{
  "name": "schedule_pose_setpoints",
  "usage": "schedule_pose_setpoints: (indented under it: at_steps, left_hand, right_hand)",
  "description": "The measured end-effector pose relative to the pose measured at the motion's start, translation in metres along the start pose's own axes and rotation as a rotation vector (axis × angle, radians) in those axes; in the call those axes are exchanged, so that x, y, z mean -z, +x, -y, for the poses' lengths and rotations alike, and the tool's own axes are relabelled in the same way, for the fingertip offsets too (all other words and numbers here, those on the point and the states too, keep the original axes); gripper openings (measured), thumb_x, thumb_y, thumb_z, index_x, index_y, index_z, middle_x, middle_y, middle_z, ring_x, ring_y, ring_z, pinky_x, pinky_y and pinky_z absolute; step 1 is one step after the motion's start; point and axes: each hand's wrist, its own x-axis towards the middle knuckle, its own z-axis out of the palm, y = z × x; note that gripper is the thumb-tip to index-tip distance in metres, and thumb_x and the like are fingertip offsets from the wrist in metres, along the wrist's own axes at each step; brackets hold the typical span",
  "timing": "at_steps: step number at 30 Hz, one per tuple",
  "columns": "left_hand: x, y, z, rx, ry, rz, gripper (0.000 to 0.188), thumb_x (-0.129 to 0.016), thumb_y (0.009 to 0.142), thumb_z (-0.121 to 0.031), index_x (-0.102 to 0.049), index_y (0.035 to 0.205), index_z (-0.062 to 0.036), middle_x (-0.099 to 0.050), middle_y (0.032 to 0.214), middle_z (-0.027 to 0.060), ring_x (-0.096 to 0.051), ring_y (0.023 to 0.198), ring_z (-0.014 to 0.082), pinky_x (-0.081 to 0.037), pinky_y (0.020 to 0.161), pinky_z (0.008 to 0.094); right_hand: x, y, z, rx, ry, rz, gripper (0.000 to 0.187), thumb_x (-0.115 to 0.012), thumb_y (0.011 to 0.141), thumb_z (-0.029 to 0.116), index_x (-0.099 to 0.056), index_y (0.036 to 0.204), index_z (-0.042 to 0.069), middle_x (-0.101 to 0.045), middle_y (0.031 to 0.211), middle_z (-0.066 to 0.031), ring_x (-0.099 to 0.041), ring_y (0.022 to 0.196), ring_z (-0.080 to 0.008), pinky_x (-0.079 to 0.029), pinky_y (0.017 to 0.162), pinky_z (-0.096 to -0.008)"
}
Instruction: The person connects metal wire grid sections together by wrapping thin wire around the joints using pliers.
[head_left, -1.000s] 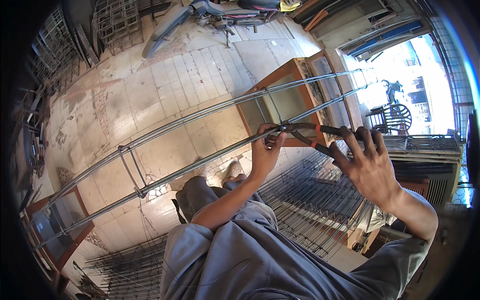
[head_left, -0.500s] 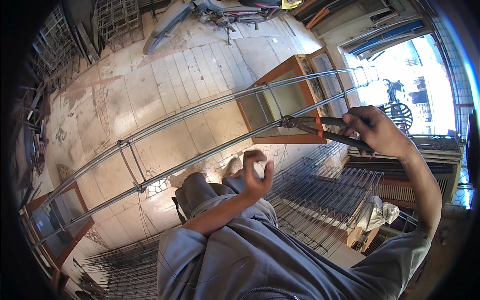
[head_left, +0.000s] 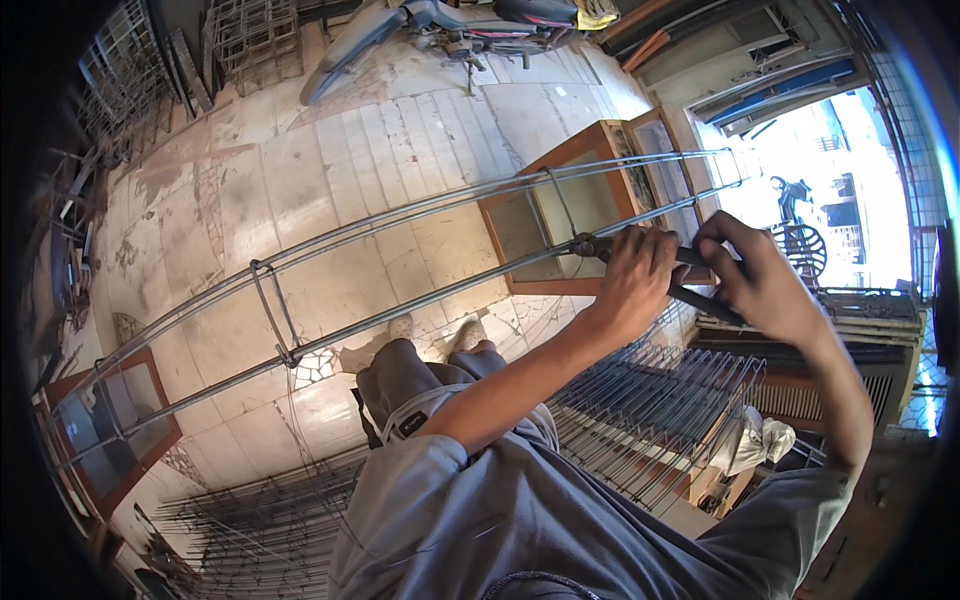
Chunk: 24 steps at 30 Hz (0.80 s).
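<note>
A long cage of steel reinforcing bars (head_left: pixel 430 300) stretches across in front of me, with square wire stirrups (head_left: pixel 268 305) set along it. Dark-handled pincers (head_left: pixel 708 304) have their jaws at a joint where a stirrup meets the near bar, right of centre. My right hand (head_left: pixel 758 280) holds the handles, which are spread apart. Closed over the pincers nearer the jaws is my left hand (head_left: pixel 638 268), hiding their middle. Any tie wire at the jaws is too small to make out.
Beyond the cage stands an orange-brown cabinet (head_left: pixel 615 170). Stacked rod frames (head_left: pixel 650 395) lie beside my legs on the right, more rods (head_left: pixel 260 530) at lower left. A white bag (head_left: pixel 765 440) sits at right; a motorcycle (head_left: pixel 430 15) stands at the far side.
My left hand has moved up and right from above my lap and closed on the pincers. The right hand stays on the handles, and the jaws remain at the same joint.
</note>
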Motion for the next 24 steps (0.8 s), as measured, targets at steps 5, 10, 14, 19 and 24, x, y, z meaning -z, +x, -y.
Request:
schedule_pose_setpoints:
  at_steps: [5, 10, 14, 19, 24]
  left_hand:
    - [0.029, 0.010, -0.002, -0.004, -0.150, 0.022, 0.052, -0.072, 0.073, -0.007, -0.049, 0.118, 0.0052, -0.055, 0.108, 0.0247, -0.053, 0.106, 0.0434, -0.046, 0.090, 0.0511]
    - [0.038, 0.012, 0.014, -0.149, -0.212, 0.154, 0.063, -0.074, 0.067, 0.000, -0.049, 0.125, 0.0015, -0.059, 0.111, 0.0183, -0.061, 0.098, 0.0372, -0.053, 0.085, 0.0435]
    - [0.036, 0.008, 0.002, -0.048, -0.290, 0.074, 0.054, -0.077, 0.069, -0.006, -0.055, 0.118, -0.0003, -0.060, 0.113, 0.0193, -0.062, 0.098, 0.0368, -0.052, 0.083, 0.0463]
    - [0.029, 0.003, 0.009, -0.015, -0.131, -0.122, 0.041, -0.079, 0.069, -0.014, -0.061, 0.105, -0.0037, -0.067, 0.093, 0.0145, -0.065, 0.087, 0.0353, -0.052, 0.082, 0.0464]
    - [0.025, -0.008, 0.018, 0.073, -0.361, -0.307, 0.034, -0.078, 0.068, -0.003, -0.060, 0.096, -0.0057, -0.069, 0.086, 0.0081, -0.070, 0.077, 0.0174, -0.055, 0.067, 0.0294]
  right_hand:
    - [-0.016, -0.036, 0.036, 0.281, -0.875, -0.211, 0.055, -0.072, 0.078, 0.041, -0.061, 0.117, 0.004, -0.055, 0.124, -0.0143, -0.053, 0.112, -0.0318, -0.044, 0.093, -0.0446]
    - [-0.028, -0.032, 0.022, 0.264, -0.894, -0.140, 0.057, -0.073, 0.078, 0.043, -0.062, 0.117, 0.003, -0.060, 0.109, -0.0143, -0.059, 0.097, -0.0295, -0.048, 0.082, -0.0417]
    - [-0.017, -0.022, 0.012, 0.155, -0.569, -0.063, 0.050, -0.073, 0.081, 0.035, -0.060, 0.116, 0.001, -0.063, 0.080, -0.0130, -0.064, 0.073, -0.0300, -0.051, 0.066, -0.0416]
    - [-0.027, -0.017, 0.021, 0.153, -0.370, -0.207, 0.054, -0.078, 0.077, 0.033, -0.057, 0.116, 0.002, -0.064, 0.073, -0.0154, -0.068, 0.075, -0.0336, -0.054, 0.063, -0.0427]
    - [-0.072, -0.005, -0.001, 0.448, 0.177, -0.677, 0.101, -0.095, 0.049, 0.052, -0.045, 0.119, -0.003, -0.051, 0.087, -0.0059, -0.055, 0.074, -0.0157, -0.050, 0.063, -0.0292]
